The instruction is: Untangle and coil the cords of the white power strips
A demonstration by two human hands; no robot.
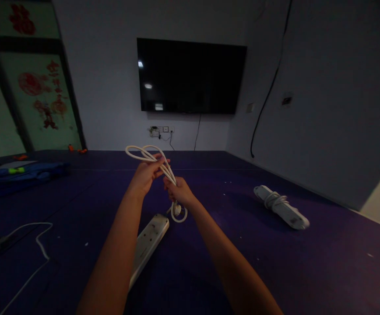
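Observation:
Looped white power cord [148,153] is held up in front of me by both hands. My left hand [145,175] is closed around the upper part of the bundle, where two loops stick out to the left. Just below it, my right hand [179,191] grips the lower part. Under the right hand hang a small loop and a white plug [177,210]. On the blue floor beneath lies a white power strip [151,236], partly hidden behind my left forearm.
Another white power strip [282,207], its cord wound around it, lies to the right. A thin white cable [42,245] runs across the floor at left. Blue cloth [42,172] is heaped at far left. A television [191,76] hangs on the back wall.

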